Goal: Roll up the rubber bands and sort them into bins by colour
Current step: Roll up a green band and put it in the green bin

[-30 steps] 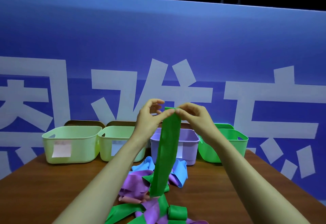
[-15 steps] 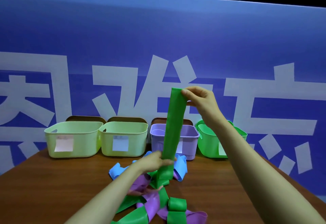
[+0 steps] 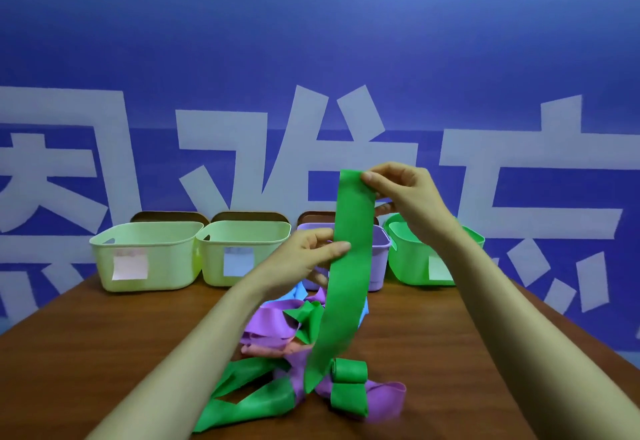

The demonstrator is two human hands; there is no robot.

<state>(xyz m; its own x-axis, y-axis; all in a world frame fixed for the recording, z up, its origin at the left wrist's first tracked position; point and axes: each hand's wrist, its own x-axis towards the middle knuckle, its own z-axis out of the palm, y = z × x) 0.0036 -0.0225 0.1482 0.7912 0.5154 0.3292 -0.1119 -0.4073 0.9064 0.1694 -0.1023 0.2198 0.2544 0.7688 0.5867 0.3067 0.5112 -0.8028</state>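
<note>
Two bare hands are holding one long green band (image 3: 348, 283) upright above the desk (image 3: 104, 353). The right hand (image 3: 408, 197) is pinching the band's top edge between thumb and fingers (image 3: 375, 176), raised in front of the blue backdrop (image 3: 207, 41). The left hand (image 3: 301, 259) is gripping the band lower down, roughly level with the bin rims, with the thumb pressing flat across the front face and the other fingers curling behind.

Below the left hand the band is hanging slack, its lower end trailing into the pile of bands (image 3: 273, 325) on the desk, where purple, blue, pink and green strips are lying tangled together. Just beside that trailing end a rolled green band (image 3: 349, 369) is resting on the pile, with a purple band (image 3: 386, 396) spreading out under it. A loose green strip (image 3: 249, 403) is looping away to the left of the pile, toward the near edge.

Four bins are standing in a row along the far edge of the desk. There is a pale green bin (image 3: 104, 266) and a second pale green bin (image 3: 214, 266) on the left, each bearing a paper label, then a purple bin (image 3: 379, 259) partly hidden behind the held band. A bright green bin (image 3: 408, 263) is sitting at the right — the right forearm is crossing in front of it.
</note>
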